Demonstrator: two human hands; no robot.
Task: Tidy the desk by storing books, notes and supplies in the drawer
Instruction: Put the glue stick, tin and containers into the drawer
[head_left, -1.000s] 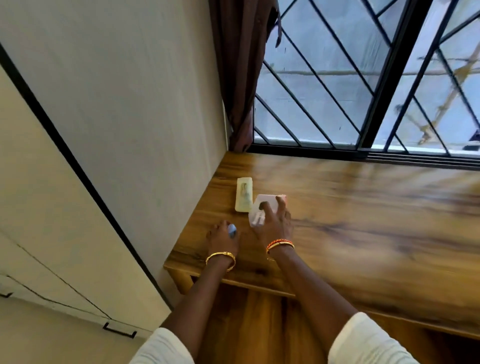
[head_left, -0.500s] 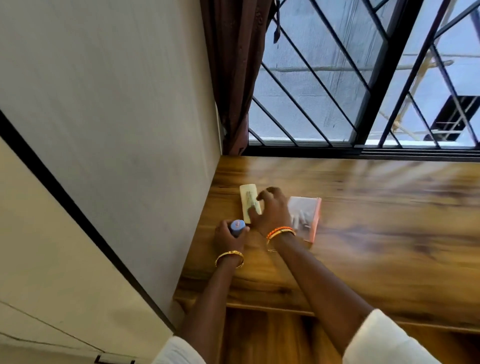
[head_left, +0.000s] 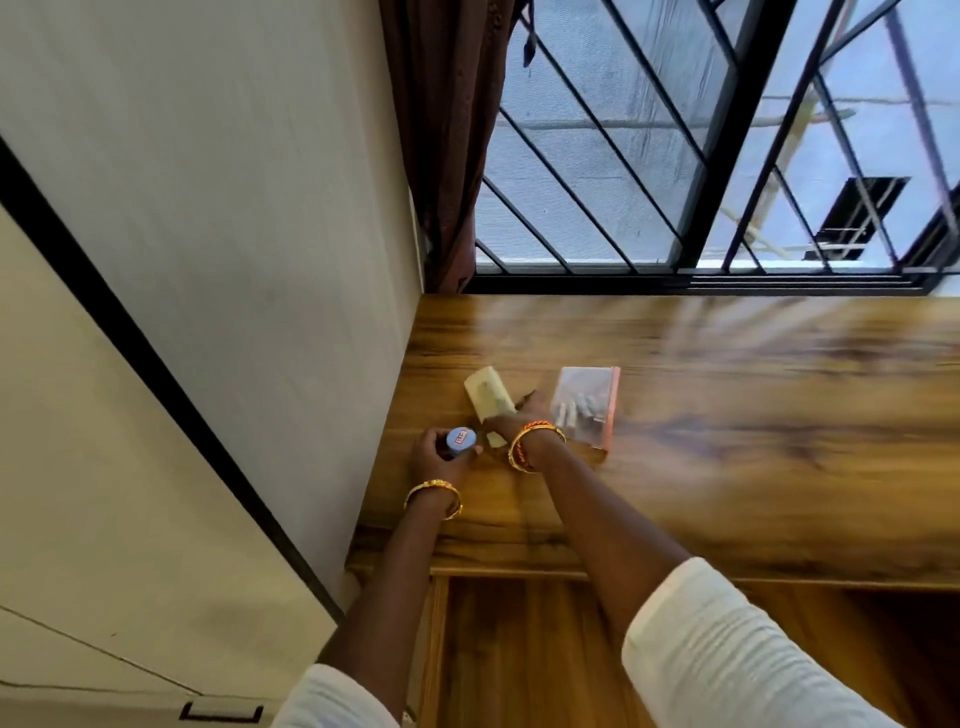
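Streaky brown wood-grain desk (head_left: 727, 467), pale yellow packet (head_left: 485, 400), clear pouch (head_left: 584, 405) edged orange, blue-capped tube (head_left: 461, 440).

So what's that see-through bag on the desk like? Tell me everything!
The clear plastic bag looks like a small pouch with an orange strip along its right edge. Small pale pieces sit inside, too blurry to name. It lies flat on the wooden desk, just right of the right hand, whose wrist hides its lower left corner.

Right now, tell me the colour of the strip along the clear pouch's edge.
Orange-pink, running down the right edge of the clear pouch; the head view shows it.
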